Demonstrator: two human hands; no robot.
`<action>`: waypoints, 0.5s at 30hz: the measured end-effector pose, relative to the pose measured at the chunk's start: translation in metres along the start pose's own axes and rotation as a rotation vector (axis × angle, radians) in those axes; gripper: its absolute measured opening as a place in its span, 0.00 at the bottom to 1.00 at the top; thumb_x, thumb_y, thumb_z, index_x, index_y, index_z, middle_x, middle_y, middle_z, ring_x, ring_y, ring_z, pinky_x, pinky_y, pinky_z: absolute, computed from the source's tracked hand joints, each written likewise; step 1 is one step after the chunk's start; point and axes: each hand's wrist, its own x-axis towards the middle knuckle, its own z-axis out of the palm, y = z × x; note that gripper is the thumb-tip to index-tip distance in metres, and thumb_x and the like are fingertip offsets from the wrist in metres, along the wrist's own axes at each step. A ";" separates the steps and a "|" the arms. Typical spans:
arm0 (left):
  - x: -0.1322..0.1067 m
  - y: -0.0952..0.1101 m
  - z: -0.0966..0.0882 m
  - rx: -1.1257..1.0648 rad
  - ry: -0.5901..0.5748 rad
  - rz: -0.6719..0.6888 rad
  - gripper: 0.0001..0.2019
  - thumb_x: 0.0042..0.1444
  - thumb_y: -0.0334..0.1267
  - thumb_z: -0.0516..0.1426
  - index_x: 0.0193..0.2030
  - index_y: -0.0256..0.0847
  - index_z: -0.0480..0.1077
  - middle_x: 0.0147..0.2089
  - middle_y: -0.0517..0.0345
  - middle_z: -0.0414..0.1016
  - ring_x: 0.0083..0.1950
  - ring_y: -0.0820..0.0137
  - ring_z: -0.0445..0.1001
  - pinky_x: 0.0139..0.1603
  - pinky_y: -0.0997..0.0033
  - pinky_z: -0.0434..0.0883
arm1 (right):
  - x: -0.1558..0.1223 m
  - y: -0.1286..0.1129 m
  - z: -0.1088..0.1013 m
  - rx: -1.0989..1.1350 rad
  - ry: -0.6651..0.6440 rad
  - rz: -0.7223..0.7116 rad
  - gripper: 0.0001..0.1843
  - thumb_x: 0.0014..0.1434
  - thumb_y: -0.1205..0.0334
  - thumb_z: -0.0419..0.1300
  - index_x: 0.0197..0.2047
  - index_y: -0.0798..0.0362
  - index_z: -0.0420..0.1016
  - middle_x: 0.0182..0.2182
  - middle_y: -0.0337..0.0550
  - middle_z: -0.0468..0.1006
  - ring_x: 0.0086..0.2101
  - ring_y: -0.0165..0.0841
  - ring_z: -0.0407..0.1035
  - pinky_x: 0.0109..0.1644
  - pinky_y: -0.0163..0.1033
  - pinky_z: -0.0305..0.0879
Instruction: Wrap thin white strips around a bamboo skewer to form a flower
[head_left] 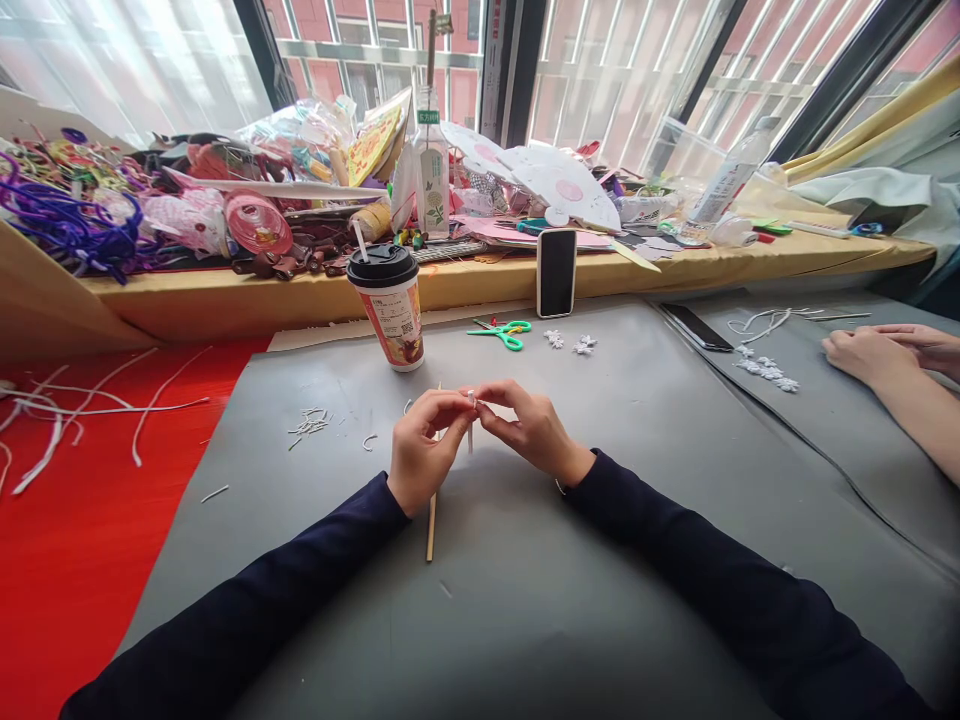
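My left hand (424, 450) and my right hand (534, 430) meet over the middle of the grey mat. Their fingertips pinch a short, thin white strip (470, 438), which stands upright between them. Its upper end is partly covered by the fingers, and I cannot make out its material. Under my left hand a thin wooden stick (431, 530) lies on the mat, partly hidden. Beyond my hands are green-handled scissors (510, 335) and small white flower-like pieces (584, 345). To the left lies a pile of short white clippings (309, 424).
A lidded paper cup (391, 315) with a straw stands at the back, and a phone (556, 273) leans against the cluttered ledge. Long white strips (90, 405) lie on the red surface (112, 550). At right, another person's hands (892, 355) are near more white pieces (766, 373).
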 end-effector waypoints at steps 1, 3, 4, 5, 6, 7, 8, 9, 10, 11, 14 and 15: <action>0.000 0.000 0.000 0.003 0.004 0.000 0.05 0.50 0.33 0.57 0.35 0.38 0.70 0.37 0.54 0.69 0.40 0.71 0.71 0.42 0.69 0.72 | 0.000 0.000 -0.001 -0.006 0.000 -0.009 0.10 0.58 0.63 0.52 0.44 0.51 0.63 0.41 0.41 0.75 0.40 0.30 0.71 0.42 0.34 0.69; 0.000 0.000 -0.001 -0.002 0.001 -0.009 0.05 0.50 0.33 0.57 0.35 0.38 0.70 0.37 0.55 0.69 0.38 0.71 0.71 0.42 0.69 0.72 | 0.001 0.002 -0.003 -0.021 0.001 -0.039 0.09 0.58 0.64 0.52 0.44 0.50 0.64 0.39 0.40 0.76 0.38 0.29 0.72 0.41 0.34 0.69; 0.001 0.000 -0.001 -0.008 -0.002 -0.017 0.05 0.50 0.33 0.57 0.35 0.38 0.70 0.37 0.55 0.69 0.38 0.71 0.72 0.42 0.68 0.72 | 0.001 0.003 -0.004 -0.029 0.001 -0.051 0.09 0.58 0.64 0.52 0.43 0.50 0.65 0.38 0.39 0.76 0.37 0.29 0.72 0.41 0.33 0.69; 0.000 0.001 -0.001 -0.014 -0.006 -0.027 0.05 0.50 0.33 0.57 0.34 0.38 0.70 0.37 0.55 0.69 0.38 0.71 0.72 0.42 0.68 0.72 | 0.001 0.004 -0.005 -0.034 0.001 -0.059 0.08 0.57 0.64 0.52 0.42 0.50 0.66 0.37 0.39 0.76 0.36 0.28 0.72 0.40 0.33 0.69; 0.000 0.001 0.000 -0.021 -0.009 -0.042 0.05 0.49 0.34 0.57 0.34 0.38 0.70 0.37 0.55 0.70 0.38 0.71 0.72 0.42 0.69 0.72 | 0.002 0.004 -0.005 -0.037 0.004 -0.062 0.08 0.57 0.63 0.52 0.41 0.51 0.66 0.36 0.39 0.77 0.35 0.28 0.72 0.38 0.33 0.69; 0.000 0.001 0.000 -0.028 -0.013 -0.062 0.05 0.49 0.34 0.57 0.35 0.38 0.70 0.37 0.55 0.70 0.38 0.71 0.72 0.42 0.69 0.72 | 0.002 0.004 -0.006 -0.036 0.008 -0.060 0.07 0.56 0.63 0.53 0.40 0.51 0.66 0.35 0.39 0.76 0.34 0.28 0.72 0.37 0.32 0.69; 0.000 0.002 0.000 -0.033 -0.015 -0.089 0.06 0.49 0.35 0.57 0.35 0.37 0.70 0.36 0.55 0.70 0.38 0.71 0.72 0.41 0.70 0.72 | 0.002 0.004 -0.006 -0.032 0.011 -0.054 0.07 0.56 0.63 0.53 0.39 0.51 0.67 0.33 0.39 0.76 0.32 0.28 0.71 0.36 0.32 0.68; 0.000 0.002 0.001 -0.037 -0.017 -0.119 0.07 0.49 0.36 0.57 0.35 0.37 0.70 0.36 0.54 0.71 0.37 0.71 0.72 0.40 0.70 0.72 | 0.002 0.003 -0.006 -0.022 0.011 -0.038 0.07 0.55 0.63 0.54 0.38 0.52 0.67 0.32 0.39 0.76 0.31 0.27 0.71 0.35 0.32 0.68; 0.000 0.002 0.001 -0.040 -0.022 -0.149 0.07 0.49 0.36 0.57 0.36 0.37 0.70 0.36 0.54 0.71 0.37 0.71 0.72 0.40 0.71 0.72 | 0.002 0.003 -0.005 -0.005 0.008 -0.014 0.07 0.54 0.62 0.54 0.37 0.52 0.67 0.31 0.39 0.75 0.31 0.27 0.71 0.34 0.32 0.68; 0.000 0.003 0.001 -0.044 -0.028 -0.172 0.08 0.49 0.37 0.57 0.36 0.37 0.70 0.36 0.54 0.71 0.37 0.71 0.73 0.39 0.71 0.72 | 0.002 0.002 -0.005 0.024 0.002 0.019 0.06 0.54 0.62 0.54 0.37 0.53 0.66 0.31 0.39 0.75 0.31 0.27 0.70 0.33 0.31 0.68; 0.001 0.003 0.000 -0.062 -0.054 -0.200 0.08 0.50 0.38 0.57 0.36 0.37 0.69 0.35 0.54 0.72 0.36 0.71 0.73 0.39 0.71 0.72 | 0.002 0.001 -0.003 0.189 -0.050 0.140 0.07 0.55 0.61 0.53 0.37 0.53 0.65 0.31 0.39 0.73 0.32 0.27 0.71 0.35 0.33 0.69; 0.001 0.002 0.000 -0.070 -0.062 -0.204 0.08 0.50 0.38 0.56 0.36 0.36 0.69 0.35 0.54 0.71 0.35 0.71 0.73 0.39 0.70 0.72 | 0.003 0.001 -0.003 0.261 -0.076 0.175 0.07 0.55 0.61 0.53 0.37 0.53 0.65 0.30 0.39 0.73 0.32 0.27 0.71 0.37 0.34 0.70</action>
